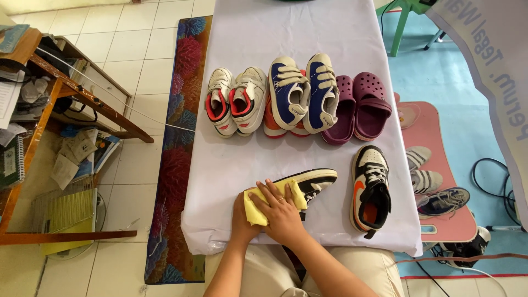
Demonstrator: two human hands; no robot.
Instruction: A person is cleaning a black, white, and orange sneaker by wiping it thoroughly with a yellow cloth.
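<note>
at the near edge of the counter point(247, 33), which is draped in a pale lilac sheet, the person's right hand point(281, 212) lies flat, fingers spread, pressing a yellow cloth point(254, 210) onto a black-and-white sneaker point(314, 180) that lies on its side, sole edge facing far. the left hand point(242, 220) sits just left of and partly beneath the right one, touching the near end of the same shoe; whether its fingers are curled around the shoe cannot be told, as the cloth and the other hand hide them. the right hand holds nothing closed in its grip; it only presses down on the cloth.

to the right of that sneaker, apart from it, its mate point(370, 190) stands upright with an orange lining and white laces, toe pointing far. farther back, 3 pairs sit in a row: a white pair with red lining point(235, 102) on the left, a blue-and-cream strap pair point(304, 93) in the middle resting over something orange, and maroon clogs point(357, 107) on the right, each pair just beside the next.

on the floor to the right, a pink mat point(440, 132) carries more sneakers. on the left, a patterned rug point(179, 154) runs along the counter, and a wooden desk point(33, 110) stands beyond it with papers scattered beneath.
</note>
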